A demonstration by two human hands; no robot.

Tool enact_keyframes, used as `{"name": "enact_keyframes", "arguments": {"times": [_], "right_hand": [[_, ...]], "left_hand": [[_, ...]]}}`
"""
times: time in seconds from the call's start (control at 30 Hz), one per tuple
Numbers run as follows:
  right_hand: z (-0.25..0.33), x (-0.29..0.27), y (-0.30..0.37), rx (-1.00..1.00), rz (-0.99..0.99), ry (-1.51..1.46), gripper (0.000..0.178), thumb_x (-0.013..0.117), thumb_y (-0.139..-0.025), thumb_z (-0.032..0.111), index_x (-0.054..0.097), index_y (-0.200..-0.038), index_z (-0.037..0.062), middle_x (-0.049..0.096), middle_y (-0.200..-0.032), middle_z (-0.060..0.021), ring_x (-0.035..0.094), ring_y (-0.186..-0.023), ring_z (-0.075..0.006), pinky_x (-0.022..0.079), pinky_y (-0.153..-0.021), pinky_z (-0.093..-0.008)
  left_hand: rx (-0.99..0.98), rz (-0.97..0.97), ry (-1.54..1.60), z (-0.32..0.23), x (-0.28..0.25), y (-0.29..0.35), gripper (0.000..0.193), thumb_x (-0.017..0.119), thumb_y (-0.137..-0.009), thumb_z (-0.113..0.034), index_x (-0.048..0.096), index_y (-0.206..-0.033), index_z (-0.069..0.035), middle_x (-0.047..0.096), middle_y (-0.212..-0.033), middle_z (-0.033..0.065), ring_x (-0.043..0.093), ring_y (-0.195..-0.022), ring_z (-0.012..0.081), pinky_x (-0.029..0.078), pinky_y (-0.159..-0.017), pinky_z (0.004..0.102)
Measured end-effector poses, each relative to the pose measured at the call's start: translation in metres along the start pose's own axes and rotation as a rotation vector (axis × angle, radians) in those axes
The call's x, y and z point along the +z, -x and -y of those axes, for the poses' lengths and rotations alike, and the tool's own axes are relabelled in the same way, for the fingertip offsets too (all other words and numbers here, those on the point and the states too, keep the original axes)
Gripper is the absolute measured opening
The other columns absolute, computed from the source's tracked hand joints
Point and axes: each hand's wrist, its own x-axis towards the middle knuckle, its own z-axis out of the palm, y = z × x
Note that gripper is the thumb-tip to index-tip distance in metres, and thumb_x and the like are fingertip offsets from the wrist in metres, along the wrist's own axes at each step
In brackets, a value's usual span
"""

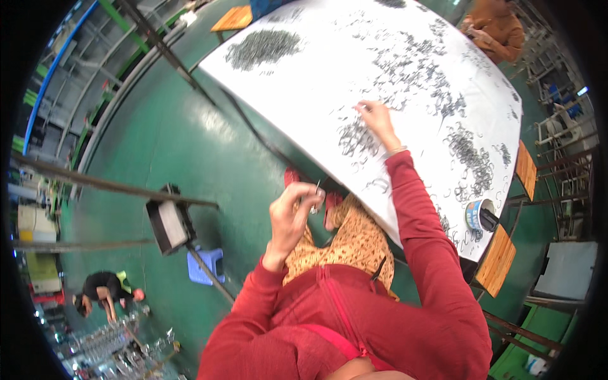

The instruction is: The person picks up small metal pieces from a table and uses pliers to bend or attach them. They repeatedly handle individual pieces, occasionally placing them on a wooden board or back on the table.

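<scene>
In front of my body, off the table's near edge, my left hand (pixel 291 218) is curled with its fingertips pinched. A thin dark piece (pixel 318 186) sticks up from that pinch. My right hand (pixel 378 120) reaches over the white table top (pixel 304 88), thumb and fingers drawn together. Whatever may be between those fingertips is too small to make out. Just below it on the table lies a loose cluster of small dark curved pieces (pixel 356 138). More such pieces (pixel 411 66) are scattered beyond my right hand.
A dense heap of dark pieces (pixel 263 49) lies at the far left of the table. A tub (pixel 474 215) with something black stands near the right corner. Wooden stools (pixel 496 261) flank the table. A blue plastic stool (pixel 204 266) stands left. Another person (pixel 497 31) sits far right.
</scene>
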Motion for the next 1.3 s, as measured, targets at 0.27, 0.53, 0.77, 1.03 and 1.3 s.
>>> {"name": "enact_keyframes", "arguments": {"times": [0.27, 0.53, 0.77, 1.03, 1.3], "right_hand": [[-0.004, 0.004, -0.023, 0.011, 0.036, 0.182, 0.026, 0.062, -0.068, 0.006, 0.066, -0.091, -0.0043, 0.063, -0.075, -0.0224, 0.064, -0.076, -0.0326, 0.050, -0.072, -0.0364], [0.131, -0.057, 0.102, 0.279, 0.232, -0.785, 0.022, 0.065, -0.077, -0.003, 0.064, -0.100, -0.0032, 0.067, -0.088, -0.0086, 0.064, -0.078, -0.0129, 0.052, -0.072, -0.0241], [0.202, -0.076, 0.158, 0.337, 0.159, -1.005, 0.018, 0.064, -0.079, -0.002, 0.063, -0.097, -0.0045, 0.066, -0.084, -0.0082, 0.061, -0.071, -0.0102, 0.051, -0.063, -0.0216], [0.190, -0.063, 0.188, 0.425, 0.126, -1.191, 0.017, 0.063, -0.078, -0.006, 0.063, -0.095, -0.0058, 0.066, -0.083, -0.0103, 0.062, -0.067, -0.0111, 0.052, -0.061, -0.0220], [0.184, -0.061, 0.205, 0.389, 0.279, -1.214, 0.016, 0.062, -0.079, -0.006, 0.064, -0.096, -0.0039, 0.065, -0.086, -0.0053, 0.062, -0.076, -0.0080, 0.052, -0.066, -0.0195]], "left_hand": [[-0.077, -0.029, 0.147, 0.006, -0.003, 0.005, 0.007, 0.057, -0.082, 0.008, 0.057, -0.086, 0.002, 0.062, -0.082, 0.0084, 0.060, -0.074, 0.0141, 0.050, -0.065, 0.0250], [-0.119, 0.075, 0.054, 0.008, -0.003, 0.007, 0.009, 0.058, -0.081, 0.007, 0.059, -0.087, 0.002, 0.063, -0.084, 0.0084, 0.060, -0.079, 0.0151, 0.047, -0.073, 0.0267], [0.092, 0.165, -0.129, 0.007, -0.007, 0.003, 0.011, 0.060, -0.080, 0.006, 0.058, -0.090, 0.000, 0.064, -0.082, 0.0077, 0.062, -0.075, 0.0125, 0.048, -0.067, 0.0244], [0.026, 0.052, -0.026, 0.025, 0.000, 0.039, 0.014, 0.064, -0.079, 0.000, 0.060, -0.093, -0.001, 0.064, -0.091, 0.0088, 0.061, -0.081, 0.0179, 0.048, -0.072, 0.0288], [-0.163, -0.029, -0.112, 0.065, 0.012, -0.029, 0.012, 0.062, -0.084, -0.009, 0.065, -0.089, 0.002, 0.063, -0.080, 0.0076, 0.058, -0.072, 0.0123, 0.045, -0.066, 0.0246]]}}
